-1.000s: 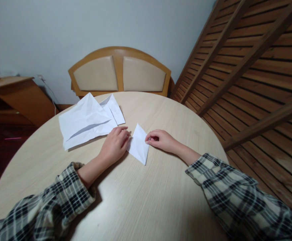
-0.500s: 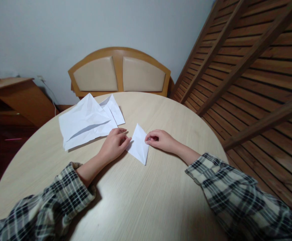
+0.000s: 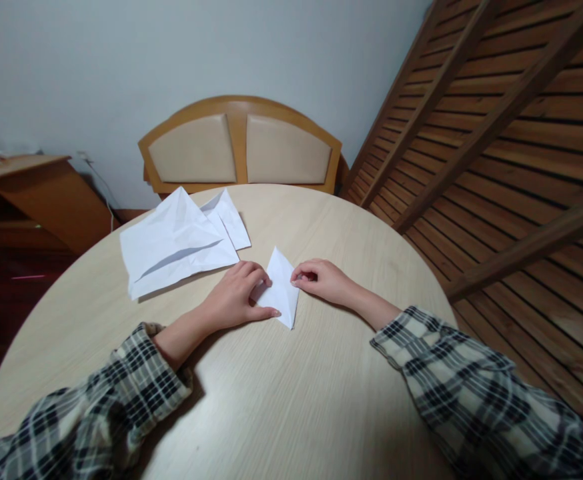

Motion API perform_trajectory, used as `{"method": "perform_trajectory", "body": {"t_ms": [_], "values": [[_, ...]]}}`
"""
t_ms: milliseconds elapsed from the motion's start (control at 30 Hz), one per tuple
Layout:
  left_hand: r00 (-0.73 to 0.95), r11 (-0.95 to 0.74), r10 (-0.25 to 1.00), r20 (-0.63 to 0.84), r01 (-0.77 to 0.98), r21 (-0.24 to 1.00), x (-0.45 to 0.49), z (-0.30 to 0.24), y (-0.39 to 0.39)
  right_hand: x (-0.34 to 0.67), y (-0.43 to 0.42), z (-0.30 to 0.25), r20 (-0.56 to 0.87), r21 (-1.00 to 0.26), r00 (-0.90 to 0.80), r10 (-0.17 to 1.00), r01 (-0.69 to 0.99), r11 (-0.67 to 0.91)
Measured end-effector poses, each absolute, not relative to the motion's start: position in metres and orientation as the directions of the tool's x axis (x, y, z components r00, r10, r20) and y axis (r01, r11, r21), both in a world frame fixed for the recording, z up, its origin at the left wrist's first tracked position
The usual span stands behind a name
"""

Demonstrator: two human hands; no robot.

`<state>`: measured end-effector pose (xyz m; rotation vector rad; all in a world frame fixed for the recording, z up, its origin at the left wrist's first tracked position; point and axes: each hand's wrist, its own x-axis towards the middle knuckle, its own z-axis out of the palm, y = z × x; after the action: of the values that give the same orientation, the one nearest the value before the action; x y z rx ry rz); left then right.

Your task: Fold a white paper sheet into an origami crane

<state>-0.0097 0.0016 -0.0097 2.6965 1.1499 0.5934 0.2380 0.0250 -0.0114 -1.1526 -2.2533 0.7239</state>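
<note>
A small piece of folded white paper [image 3: 283, 283], pointed at top and bottom, lies on the table. My right hand [image 3: 324, 281] pinches its right edge between thumb and fingertips. From the left, my left hand [image 3: 239, 293] reaches over the paper's left side, thumb and fingers apart. The thumb tip rests on or just above the lower part of the sheet, and the fingers cover the left corner.
Creased larger white paper [image 3: 181, 247] lies at the table's back left, beside another folded white piece [image 3: 231, 223]. The round wooden table [image 3: 271, 400] faces a padded headboard [image 3: 191, 150]. A slatted wooden screen [image 3: 496, 160] stands to the right, a brown desk [image 3: 46, 200] to the left.
My left hand has shifted slightly right onto the folded paper, and its thumb has spread down and away from the fingers. My right hand keeps its pinch on the right edge.
</note>
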Motion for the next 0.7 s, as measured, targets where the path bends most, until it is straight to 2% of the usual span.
{"method": "perform_trajectory", "body": {"t_ms": [333, 533, 700], "values": [[0.507, -0.580, 0.801, 0.318, 0.789, 0.203, 0.004, -0.006, -0.011, 0.238, 0.027, -0.012, 0.198, -0.655, -0.506, 0.839, 0.569, 0.498], [0.460, -0.514, 0.849, 0.259, 0.833, 0.203, 0.012, -0.002, -0.017, 0.240, 0.029, -0.012, 0.196, -0.653, -0.510, 0.837, 0.568, 0.500], [0.436, -0.492, 0.865, 0.247, 0.831, 0.258, 0.012, -0.005, -0.015, 0.240, 0.030, -0.013, 0.202, -0.653, -0.510, 0.836, 0.567, 0.503]]}}
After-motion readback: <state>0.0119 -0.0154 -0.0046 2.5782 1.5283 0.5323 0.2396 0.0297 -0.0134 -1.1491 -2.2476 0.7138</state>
